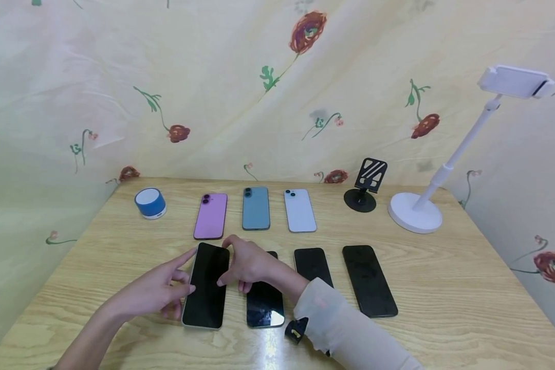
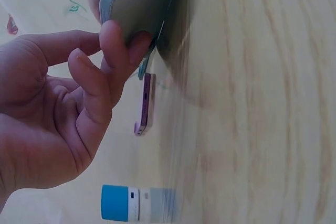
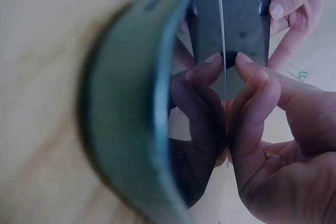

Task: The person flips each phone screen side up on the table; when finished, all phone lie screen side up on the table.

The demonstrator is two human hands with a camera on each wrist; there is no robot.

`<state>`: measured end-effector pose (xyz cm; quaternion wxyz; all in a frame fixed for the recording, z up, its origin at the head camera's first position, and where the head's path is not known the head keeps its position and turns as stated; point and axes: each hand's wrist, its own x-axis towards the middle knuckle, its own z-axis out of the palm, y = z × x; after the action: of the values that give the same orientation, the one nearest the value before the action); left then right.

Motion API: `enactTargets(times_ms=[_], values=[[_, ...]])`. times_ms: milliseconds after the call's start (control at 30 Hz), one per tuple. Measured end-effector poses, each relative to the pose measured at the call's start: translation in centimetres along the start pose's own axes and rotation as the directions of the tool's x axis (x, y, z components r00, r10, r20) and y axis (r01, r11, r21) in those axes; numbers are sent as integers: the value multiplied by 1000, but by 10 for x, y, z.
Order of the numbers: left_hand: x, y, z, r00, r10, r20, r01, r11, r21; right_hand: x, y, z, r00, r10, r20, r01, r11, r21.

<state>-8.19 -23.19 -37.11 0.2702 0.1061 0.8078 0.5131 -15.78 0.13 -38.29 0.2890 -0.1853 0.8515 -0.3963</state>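
A smartphone [image 1: 205,288] with a dark screen faces up at the left end of the front row. My left hand [image 1: 159,290] grips it by the left edge, index finger stretched toward the top corner and thumb near the side. On the opposite edge, my right hand [image 1: 247,259] pinches it, thumb over the screen and index finger at the upper corner. The left wrist view shows the pale underside of this smartphone [image 2: 142,3] tilted up, with left fingertips against it. Another smartphone [image 1: 264,311] lies beneath the right wrist, partly hidden; a blue-green phone edge [image 3: 126,93] looms in the right wrist view.
Behind lie a purple phone [image 1: 211,216], a blue phone [image 1: 256,209] and a pale phone [image 1: 300,211], backs up. Two dark phones, one [image 1: 370,281] farther right, lie in front. A blue-and-white cylinder [image 1: 150,203], black stand [image 1: 361,200] and tall white stand [image 1: 415,213] stand at the back.
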Motion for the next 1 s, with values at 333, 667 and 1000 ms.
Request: enactTargets(times_ms=[333,667,1000], values=[[-3,-7,-2,997,-69,34,70,997,-26,3,1,-2,999,28,-24,-30,997,-68],[-6,-8,-2,992,-91,91,90,996,13,3,2,-3,999,43,-25,-45,996,-82],[1,-13,1,999,-47,22,43,984,172,2,2,-4,998,47,-28,-50,994,-94]])
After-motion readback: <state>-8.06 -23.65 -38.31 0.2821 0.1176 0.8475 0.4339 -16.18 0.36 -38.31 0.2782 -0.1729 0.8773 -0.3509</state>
